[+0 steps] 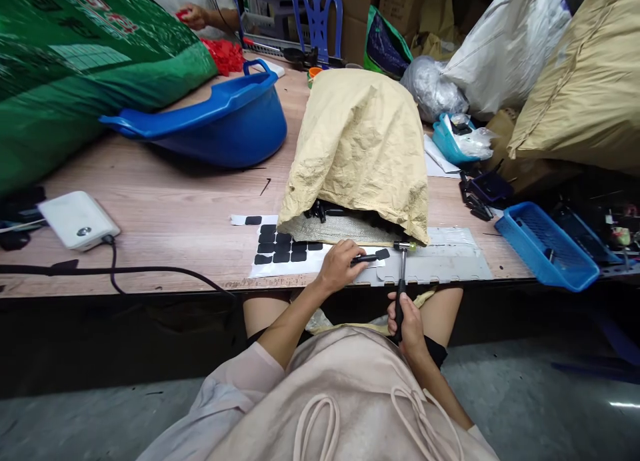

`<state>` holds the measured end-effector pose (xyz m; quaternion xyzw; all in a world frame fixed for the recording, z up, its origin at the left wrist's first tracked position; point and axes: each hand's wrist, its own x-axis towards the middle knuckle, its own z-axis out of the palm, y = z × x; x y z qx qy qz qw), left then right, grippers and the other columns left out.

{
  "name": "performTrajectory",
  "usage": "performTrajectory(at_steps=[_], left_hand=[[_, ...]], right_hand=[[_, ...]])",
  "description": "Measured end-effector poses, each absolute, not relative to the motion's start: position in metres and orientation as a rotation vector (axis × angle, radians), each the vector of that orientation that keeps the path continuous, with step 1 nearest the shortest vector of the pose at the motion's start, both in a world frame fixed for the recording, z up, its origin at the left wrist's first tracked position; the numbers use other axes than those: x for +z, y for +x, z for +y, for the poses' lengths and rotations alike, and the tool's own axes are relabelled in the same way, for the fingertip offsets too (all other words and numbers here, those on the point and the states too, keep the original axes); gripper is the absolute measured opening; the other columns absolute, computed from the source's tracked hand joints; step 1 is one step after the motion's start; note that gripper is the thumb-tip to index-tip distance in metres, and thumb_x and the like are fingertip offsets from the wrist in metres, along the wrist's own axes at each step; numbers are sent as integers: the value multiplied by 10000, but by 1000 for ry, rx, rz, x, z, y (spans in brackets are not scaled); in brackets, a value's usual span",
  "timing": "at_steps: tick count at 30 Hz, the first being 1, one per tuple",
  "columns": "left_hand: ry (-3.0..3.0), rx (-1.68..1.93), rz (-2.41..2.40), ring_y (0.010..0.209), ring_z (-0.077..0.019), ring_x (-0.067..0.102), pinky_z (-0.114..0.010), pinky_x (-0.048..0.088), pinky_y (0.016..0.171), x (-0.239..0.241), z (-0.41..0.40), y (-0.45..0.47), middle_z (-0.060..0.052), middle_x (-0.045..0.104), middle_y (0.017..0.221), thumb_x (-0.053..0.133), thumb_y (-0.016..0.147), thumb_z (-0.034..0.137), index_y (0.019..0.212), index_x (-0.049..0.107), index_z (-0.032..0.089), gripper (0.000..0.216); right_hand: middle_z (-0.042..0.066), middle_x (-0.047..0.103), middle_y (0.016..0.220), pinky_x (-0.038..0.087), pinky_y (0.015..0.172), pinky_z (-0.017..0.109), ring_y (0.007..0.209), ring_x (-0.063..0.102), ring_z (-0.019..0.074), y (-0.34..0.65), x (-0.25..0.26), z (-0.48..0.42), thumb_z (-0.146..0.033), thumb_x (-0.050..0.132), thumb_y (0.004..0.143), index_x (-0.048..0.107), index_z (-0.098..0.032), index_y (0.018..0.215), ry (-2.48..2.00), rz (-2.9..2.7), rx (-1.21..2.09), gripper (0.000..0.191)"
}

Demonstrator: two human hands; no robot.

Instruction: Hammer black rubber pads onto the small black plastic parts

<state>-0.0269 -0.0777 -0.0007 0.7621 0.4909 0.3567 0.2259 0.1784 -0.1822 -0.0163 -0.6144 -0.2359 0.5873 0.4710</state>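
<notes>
My left hand is closed on a slim black stick-like part near the table's front edge. A black rounded pad lies at that part's right end; I cannot tell whether they are joined. In my right hand is a small hammer, held by its black handle, its head up by the sack's mouth. Left of my left hand, several black rounded-square stickers sit in rows on a white sheet. Behind both hands, a tan woven sack lies with its mouth toward me, black parts showing inside.
A blue basin and a green sack occupy the left. A white box trails a black cable along the front edge. A blue basket stands at the right. Across the table, another person's hand holds something red.
</notes>
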Motion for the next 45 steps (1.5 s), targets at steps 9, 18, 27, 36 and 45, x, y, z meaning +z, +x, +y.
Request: performTrajectory(at_steps=[9, 18, 27, 36, 45], left_hand=[[1964, 352, 1290, 853, -222, 736, -287, 521, 735, -26, -161, -18, -33, 782, 934, 681, 887, 328, 1059, 727, 253, 193], [1845, 12, 1241, 1114, -287, 721, -340, 542, 862, -47, -145, 1, -106, 762, 1211, 664, 897, 320, 1341, 652, 231, 453], [1957, 705, 1664, 897, -210, 674, -307, 518, 768, 32, -55, -37, -81, 733, 1050, 596, 960, 277, 1186, 712, 192, 268], [2116, 591, 2005, 1121, -327, 577, -423, 523, 907, 14, 18, -64, -123, 632, 1106, 670, 868, 166, 974, 719, 207, 124], [2271, 658, 1679, 1026, -283, 569, -414, 482, 907, 20, -21, -49, -95, 640, 1016, 642, 938, 235, 1027, 687, 211, 103]], right_hand=[[-93, 490, 541, 281, 312, 176, 333, 356, 50, 179, -15, -183, -742, 749, 718, 611, -202, 925, -1451, -530, 1504, 595], [-88, 486, 548, 283, 314, 183, 339, 355, 54, 179, -18, -184, -736, 728, 740, 607, -202, 911, -1451, -550, 1487, 573], [-89, 493, 550, 282, 317, 184, 340, 352, 54, 176, -22, -184, -740, 721, 740, 601, -203, 909, -1447, -545, 1482, 575], [-94, 491, 546, 265, 319, 182, 334, 348, 52, 176, -23, -184, -740, 718, 736, 591, -207, 896, -1447, -542, 1478, 571], [-91, 488, 557, 264, 319, 184, 338, 352, 55, 177, -26, -185, -731, 690, 766, 587, -208, 898, -1434, -573, 1480, 549]])
